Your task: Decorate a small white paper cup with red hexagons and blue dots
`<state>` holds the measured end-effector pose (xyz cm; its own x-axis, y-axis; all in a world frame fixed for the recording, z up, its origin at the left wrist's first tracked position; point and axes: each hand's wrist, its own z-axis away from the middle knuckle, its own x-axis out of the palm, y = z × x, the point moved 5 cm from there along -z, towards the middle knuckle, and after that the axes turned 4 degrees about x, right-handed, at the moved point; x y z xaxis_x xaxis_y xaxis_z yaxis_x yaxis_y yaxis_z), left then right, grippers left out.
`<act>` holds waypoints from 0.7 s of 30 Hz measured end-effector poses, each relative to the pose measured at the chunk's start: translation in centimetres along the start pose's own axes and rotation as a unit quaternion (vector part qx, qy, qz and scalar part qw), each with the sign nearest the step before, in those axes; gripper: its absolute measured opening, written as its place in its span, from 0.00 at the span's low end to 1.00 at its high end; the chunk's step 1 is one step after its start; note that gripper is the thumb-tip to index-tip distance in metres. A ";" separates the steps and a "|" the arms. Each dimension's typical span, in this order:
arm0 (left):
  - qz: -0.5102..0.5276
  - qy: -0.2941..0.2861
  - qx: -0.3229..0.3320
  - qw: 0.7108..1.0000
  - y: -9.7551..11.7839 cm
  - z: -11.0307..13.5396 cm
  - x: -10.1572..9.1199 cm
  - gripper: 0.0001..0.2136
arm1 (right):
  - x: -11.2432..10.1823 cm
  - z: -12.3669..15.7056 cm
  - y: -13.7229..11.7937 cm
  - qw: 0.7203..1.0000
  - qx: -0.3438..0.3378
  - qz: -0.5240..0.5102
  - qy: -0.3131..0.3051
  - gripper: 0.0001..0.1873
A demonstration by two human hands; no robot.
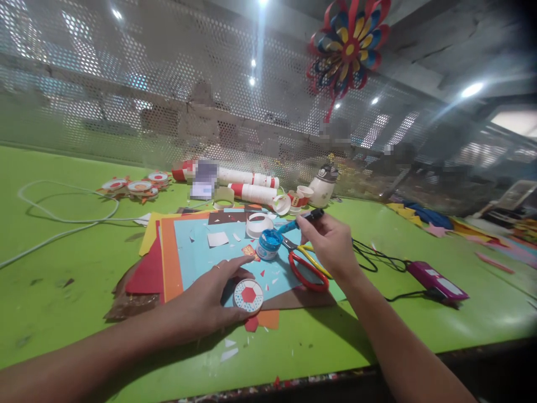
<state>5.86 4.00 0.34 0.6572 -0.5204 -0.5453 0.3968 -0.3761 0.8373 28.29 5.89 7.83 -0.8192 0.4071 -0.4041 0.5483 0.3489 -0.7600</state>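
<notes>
My left hand (216, 291) rests low over the paper with thumb and fingers around a round white piece (248, 296), which looks like a paper cup base. A red hexagon and blue dots decorate its face. In my right hand (329, 240) is a marker-like pen (311, 216), black at its upper end and blue lower down. Its lower end reaches to the mouth of a small open jar of blue paint (269, 246). Scissors (308, 268) with red and yellow handles lie beside the jar, below my right hand. Light blue paper (201, 263) lies under the jar.
Stacked paper cups (251, 193), a phone (204, 180) and a grey-white container (324, 184) stand behind. Decorated round pieces (142, 188) and a pale cable (62, 221) lie left. A purple power strip (436, 281) with black cords is right. White paper rings (259, 225) sit behind the jar.
</notes>
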 end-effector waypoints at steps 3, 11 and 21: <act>0.003 0.001 -0.004 1.000 -0.2 -0.1 0.0 0.39 | -0.4 -0.1 0.0 0.999 0.003 -0.037 0.016 0.15; -0.006 -0.004 -0.004 1.000 -0.5 -0.3 0.1 0.39 | -0.2 -0.7 2.8 0.991 0.065 -0.115 0.006 0.16; -0.013 -0.002 -0.010 1.000 -0.5 -0.3 0.2 0.39 | -0.9 -0.8 1.9 0.995 0.070 -0.067 -0.035 0.15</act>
<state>6.01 4.33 -0.17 0.6441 -0.5129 -0.5675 0.4272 -0.3742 0.8231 30.26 6.86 7.16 -0.8954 0.3041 -0.3252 0.4088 0.2721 -0.8711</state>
